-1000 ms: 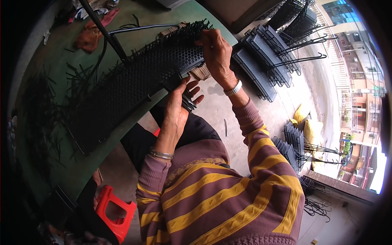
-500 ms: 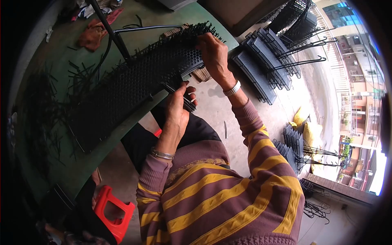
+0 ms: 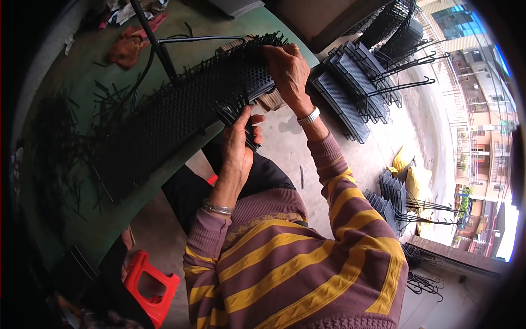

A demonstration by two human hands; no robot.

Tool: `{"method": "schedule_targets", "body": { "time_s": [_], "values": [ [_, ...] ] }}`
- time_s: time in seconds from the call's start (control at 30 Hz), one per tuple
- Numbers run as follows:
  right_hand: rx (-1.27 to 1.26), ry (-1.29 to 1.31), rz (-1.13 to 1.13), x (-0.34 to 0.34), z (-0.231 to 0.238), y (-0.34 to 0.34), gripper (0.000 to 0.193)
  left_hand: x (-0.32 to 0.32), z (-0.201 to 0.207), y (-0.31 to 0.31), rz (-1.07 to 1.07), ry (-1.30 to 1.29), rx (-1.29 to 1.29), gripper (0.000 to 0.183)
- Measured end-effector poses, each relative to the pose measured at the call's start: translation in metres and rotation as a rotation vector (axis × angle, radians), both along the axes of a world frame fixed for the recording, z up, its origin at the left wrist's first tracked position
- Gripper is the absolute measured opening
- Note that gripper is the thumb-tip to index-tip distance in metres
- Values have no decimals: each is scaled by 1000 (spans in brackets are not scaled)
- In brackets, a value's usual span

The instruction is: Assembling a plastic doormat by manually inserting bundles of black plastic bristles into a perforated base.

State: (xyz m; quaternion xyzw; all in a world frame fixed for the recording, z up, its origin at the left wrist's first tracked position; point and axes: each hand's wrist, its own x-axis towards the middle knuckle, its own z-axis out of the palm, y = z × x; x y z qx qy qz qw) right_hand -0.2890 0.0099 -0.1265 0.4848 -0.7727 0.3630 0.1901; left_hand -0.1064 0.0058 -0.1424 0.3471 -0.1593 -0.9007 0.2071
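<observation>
A long black perforated panel (image 3: pixel 175 112) lies slanted along the near edge of the green table. Short black strips (image 3: pixel 219 61) stick out in a dense fringe along its far edge. My left hand (image 3: pixel 236 148) is closed around a bundle of loose black strips (image 3: pixel 233 114), in front of the panel's near edge. At the panel's right end, my right hand (image 3: pixel 290 74) pinches by the far corner, where the fringe is thick. Its fingertips are partly hidden, so what lies between them cannot be made out.
Loose black strips (image 3: pixel 55 131) lie heaped at the left of the green table (image 3: pixel 118 219). A black metal rod frame (image 3: pixel 160 52) rises behind the panel, near a reddish cloth (image 3: pixel 127 49). A red stool (image 3: pixel 150 288) stands below. Stacked black racks (image 3: pixel 339 96) and yellow sacks (image 3: pixel 417 186) are at right.
My right hand has shifted slightly left and down at the panel's far corner. The strips in my left hand have fanned out and tilted up over the panel's near edge.
</observation>
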Motion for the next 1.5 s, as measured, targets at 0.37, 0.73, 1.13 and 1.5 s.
{"method": "schedule_targets", "body": {
  "time_s": [0.37, 0.73, 1.13, 1.5],
  "values": [
    [124, 200, -110, 1, 2, -8, 19, 3, 12, 5, -13, -103, -76, 19],
    [-18, 105, -46, 18, 10, 9, 20, 5, 14, 3, -30, -124, -100, 22],
    [295, -1122, 510, 25, 26, 41, 21, 3, 14, 6, -46, -112, -171, 24],
    [172, -1067, 484, 14, 32, 50, 17, 0, 1, 3, -96, -146, -234, 30]
  ]
}}
